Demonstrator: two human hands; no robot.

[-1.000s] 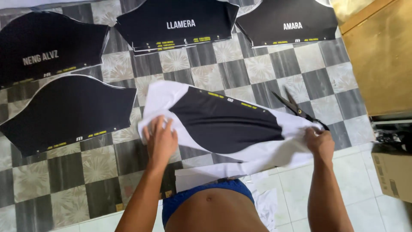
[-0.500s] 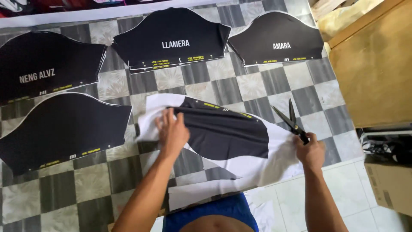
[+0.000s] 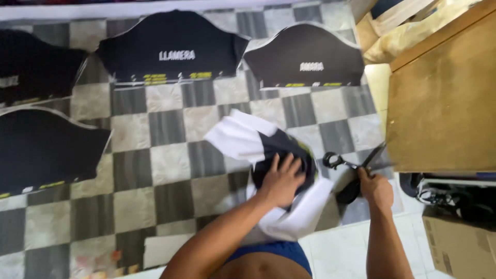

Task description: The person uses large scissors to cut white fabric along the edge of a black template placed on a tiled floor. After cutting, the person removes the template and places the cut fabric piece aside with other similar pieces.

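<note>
With left hand [image 3: 281,182] spread flat on the bunched panel [image 3: 281,155] on the floor [image 3: 170,155] and right hand [image 3: 376,188] closed on scissors [image 3: 356,164], smooth fabric first, blades clear of fingers.

Black printed fabric panels [image 3: 173,49] lie flat on the grey-and-white checkered floor [image 3: 170,160] from nine to one o'clock. A brown wooden board [image 3: 444,103] sits at three o'clock, a cardboard box [image 3: 460,245] at five.

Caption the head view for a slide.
Left hand gathers a black-and-white fabric piece on the checkered floor; right hand touches scissors.
</note>
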